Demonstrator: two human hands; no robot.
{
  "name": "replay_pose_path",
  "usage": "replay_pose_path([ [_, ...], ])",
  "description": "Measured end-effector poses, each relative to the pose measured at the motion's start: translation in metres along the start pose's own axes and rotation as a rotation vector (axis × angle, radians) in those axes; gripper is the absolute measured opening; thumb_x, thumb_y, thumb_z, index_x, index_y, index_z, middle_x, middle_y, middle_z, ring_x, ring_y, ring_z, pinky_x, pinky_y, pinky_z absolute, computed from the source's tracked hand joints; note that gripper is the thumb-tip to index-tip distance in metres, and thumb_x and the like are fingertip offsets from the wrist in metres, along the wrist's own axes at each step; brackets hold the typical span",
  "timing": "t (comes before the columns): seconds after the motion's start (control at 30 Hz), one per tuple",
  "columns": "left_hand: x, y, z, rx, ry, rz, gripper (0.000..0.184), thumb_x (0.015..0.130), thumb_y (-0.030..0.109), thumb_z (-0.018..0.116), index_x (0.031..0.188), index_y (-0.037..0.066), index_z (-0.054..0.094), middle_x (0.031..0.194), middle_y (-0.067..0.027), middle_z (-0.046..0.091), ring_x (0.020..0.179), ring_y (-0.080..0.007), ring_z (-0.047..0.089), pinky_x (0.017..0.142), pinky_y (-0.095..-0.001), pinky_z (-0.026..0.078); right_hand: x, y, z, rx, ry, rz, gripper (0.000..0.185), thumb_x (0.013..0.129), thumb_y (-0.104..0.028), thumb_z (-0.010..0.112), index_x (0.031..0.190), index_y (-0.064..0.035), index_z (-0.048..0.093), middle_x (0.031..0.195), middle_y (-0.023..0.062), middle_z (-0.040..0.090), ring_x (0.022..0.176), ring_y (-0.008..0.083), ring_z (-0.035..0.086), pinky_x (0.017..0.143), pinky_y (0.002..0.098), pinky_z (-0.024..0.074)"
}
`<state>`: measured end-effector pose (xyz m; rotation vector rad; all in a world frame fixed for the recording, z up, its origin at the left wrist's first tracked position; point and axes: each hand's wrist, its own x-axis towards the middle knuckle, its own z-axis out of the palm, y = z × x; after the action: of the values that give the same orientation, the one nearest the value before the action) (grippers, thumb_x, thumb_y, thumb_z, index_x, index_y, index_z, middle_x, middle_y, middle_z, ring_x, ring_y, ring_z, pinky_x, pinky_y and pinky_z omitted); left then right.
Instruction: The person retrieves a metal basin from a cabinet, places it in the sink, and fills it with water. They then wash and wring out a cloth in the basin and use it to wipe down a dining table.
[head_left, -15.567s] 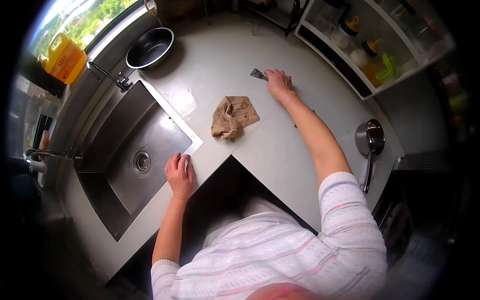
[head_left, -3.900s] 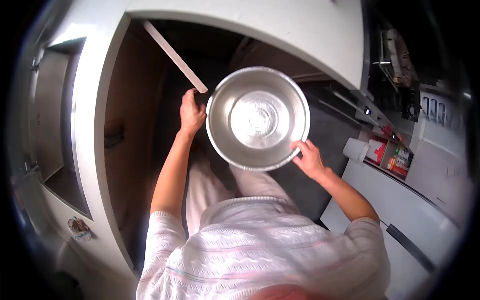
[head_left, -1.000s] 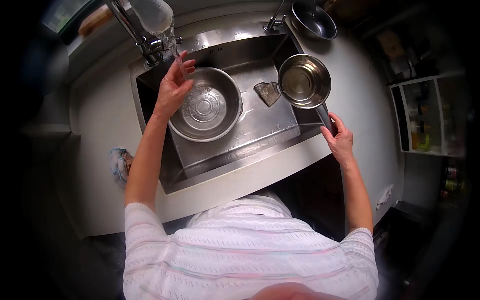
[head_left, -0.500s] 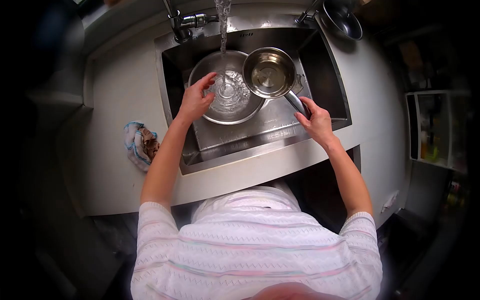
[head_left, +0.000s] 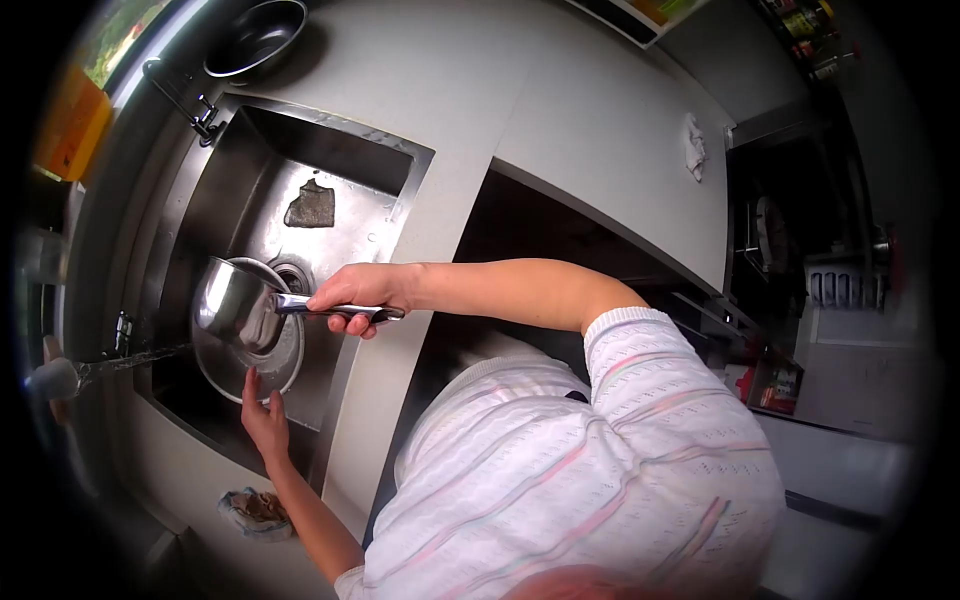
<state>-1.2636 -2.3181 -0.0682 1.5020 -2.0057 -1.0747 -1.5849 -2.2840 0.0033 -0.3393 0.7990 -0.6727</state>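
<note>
A shiny metal saucepan [head_left: 237, 308] is tilted over the round metal basin [head_left: 291, 362] in the sink [head_left: 372, 150]. Its handle is gripped by my right hand [head_left: 358, 298], fingers wrapped round it. My left hand [head_left: 264, 420] is at the basin's near rim, fingers apart and holding nothing; whether it touches the rim I cannot tell. A stream of water [head_left: 140, 360] runs from the tap [head_left: 55, 380] toward the basin. Beyond the basin, a dark grey scouring cloth [head_left: 311, 205] lies on the sink floor, and the drain [head_left: 290, 277] shows beside the basin.
A black bowl [head_left: 256, 40] stands on the counter beyond the sink, near a second tap [head_left: 205, 122]. An orange bottle [head_left: 75, 125] is by the window. Crumpled cloths [head_left: 255, 512] lie near my left forearm; a white cloth [head_left: 694, 147] rests at the counter's right edge.
The view has turned to the right. The saucepan has gone from upright beside the basin to tilted over it. My left hand has moved back from over the basin to its near rim.
</note>
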Motion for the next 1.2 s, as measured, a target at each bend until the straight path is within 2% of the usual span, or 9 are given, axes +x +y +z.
replay_pose_path([
  [0.27,0.006,0.085,0.024,0.297,0.099,0.233,0.051,0.072,0.001,0.059,0.122,0.007,0.048,0.110,-0.0166,0.056,0.101,-0.0334,0.053,0.087,-0.0378,0.043,-0.042,0.013,-0.039,0.466,-0.341,-0.013,0.039,0.098,-0.028,0.027,0.125,-0.0024,0.039,0.067,-0.0006,0.044,0.042,0.0048,0.040,0.036,0.0219,0.0360],
  [0.57,-0.037,0.093,0.016,0.369,0.300,0.121,0.047,0.070,0.002,0.061,0.116,0.005,0.051,0.108,-0.0142,0.055,0.101,-0.0316,0.052,0.086,-0.0398,0.042,-0.048,0.013,-0.025,0.437,-0.399,0.185,0.041,0.098,-0.032,0.029,0.125,-0.0035,0.039,0.065,-0.0017,0.040,0.041,0.0032,0.037,0.036,0.0205,0.0360],
  [0.73,-0.075,0.131,-0.005,0.392,0.595,0.266,0.035,0.070,0.000,0.062,0.104,0.004,0.058,0.105,-0.0118,0.056,0.102,-0.0301,0.054,0.085,-0.0383,0.042,-0.033,0.004,-0.003,-0.039,-0.247,0.316,0.038,0.095,-0.029,0.038,0.121,-0.0022,0.043,0.063,0.0003,0.043,0.040,0.0063,0.038,0.035,0.0232,0.0359],
  [0.87,-0.082,0.180,-0.030,0.460,0.427,0.394,0.044,0.064,0.009,0.070,0.107,0.009,0.059,0.115,-0.0118,0.055,0.117,-0.0299,0.045,0.096,-0.0446,0.035,-0.015,-0.004,0.057,-0.428,-0.248,0.304,0.026,0.090,-0.018,0.050,0.110,-0.0015,0.050,0.063,0.0052,0.049,0.041,0.0110,0.045,0.035,0.0262,0.0383],
  [0.93,-0.080,0.179,-0.023,0.646,0.312,0.394,0.039,0.067,0.015,0.068,0.104,0.009,0.059,0.119,-0.0120,0.052,0.123,-0.0306,0.039,0.102,-0.0464,0.028,-0.007,-0.006,0.092,-0.384,-0.330,0.321,0.021,0.089,-0.017,0.052,0.103,-0.0016,0.051,0.064,0.0068,0.051,0.041,0.0126,0.046,0.036,0.0269,0.0402],
  [0.97,-0.076,0.171,-0.018,0.728,0.374,0.424,0.032,0.072,0.016,0.064,0.102,0.009,0.058,0.105,-0.0086,0.058,0.110,-0.0263,0.050,0.104,-0.0462,0.025,-0.002,-0.008,0.102,-0.442,-0.387,0.307,0.020,0.089,-0.018,0.051,0.101,-0.0016,0.050,0.064,0.0072,0.051,0.041,0.0129,0.046,0.036,0.0270,0.0401],
  [1.07,-0.094,0.158,-0.067,0.731,0.320,0.388,0.028,0.075,0.015,0.060,0.102,0.009,0.057,0.084,-0.0035,0.060,0.089,-0.0211,0.058,0.105,-0.0460,0.025,0.006,-0.013,0.164,-0.465,-0.551,0.243,0.022,0.091,-0.021,0.047,0.099,-0.0007,0.050,0.063,0.0081,0.051,0.041,0.0140,0.047,0.037,0.0278,0.0408],
  [1.1,-0.100,0.147,-0.081,0.726,0.579,0.555,0.027,0.074,0.018,0.063,0.099,0.009,0.057,0.069,0.0002,0.056,0.072,-0.0171,0.058,0.103,-0.0463,0.027,0.002,-0.011,0.186,-0.443,-0.588,0.224,0.023,0.092,-0.022,0.046,0.098,-0.0003,0.049,0.063,0.0083,0.051,0.041,0.0145,0.047,0.037,0.0282,0.0412],
  [1.2,-0.134,0.146,-0.154,0.466,0.706,0.487,0.024,0.076,0.019,0.065,0.094,0.007,0.057,0.071,-0.0037,0.056,0.074,-0.0200,0.058,0.092,-0.0436,0.038,0.017,-0.003,0.212,-0.306,-0.721,0.082,0.031,0.095,-0.020,0.037,0.110,0.0040,0.049,0.068,0.0129,0.055,0.045,0.0184,0.052,0.043,0.0292,0.0450],
])
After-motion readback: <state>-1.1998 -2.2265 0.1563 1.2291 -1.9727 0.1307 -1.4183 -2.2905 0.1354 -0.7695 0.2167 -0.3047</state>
